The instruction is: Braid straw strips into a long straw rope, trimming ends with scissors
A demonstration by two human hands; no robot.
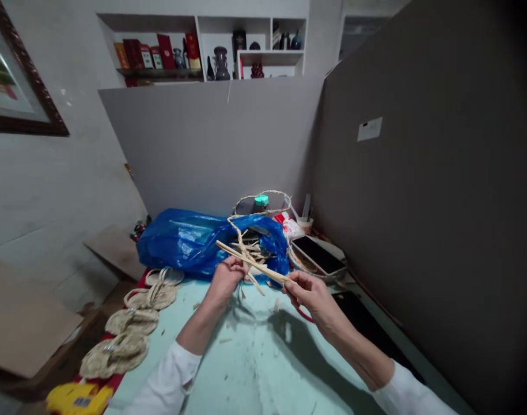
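Over the pale green table (246, 357), my left hand (226, 279) is closed on the lower end of a braided straw cord (241, 242), whose length loops up and back. My right hand (309, 294) pinches the right end of a flat straw strip (263, 268). That strip slants up to the left, crossing the cord just above my left fingers. A red ring, perhaps a handle, shows partly under my right hand. Behind both hands, a blue plastic bag (181, 239) gapes open with loose straw pieces inside.
Woven straw sandals (116, 351) line the left edge, with a yellow object (79, 399) in front. At the right lie a phone (318, 255) and a black flat object (371, 328). Grey panels (211, 144) stand behind and right. A green-lidded container (261, 200) is at the back.
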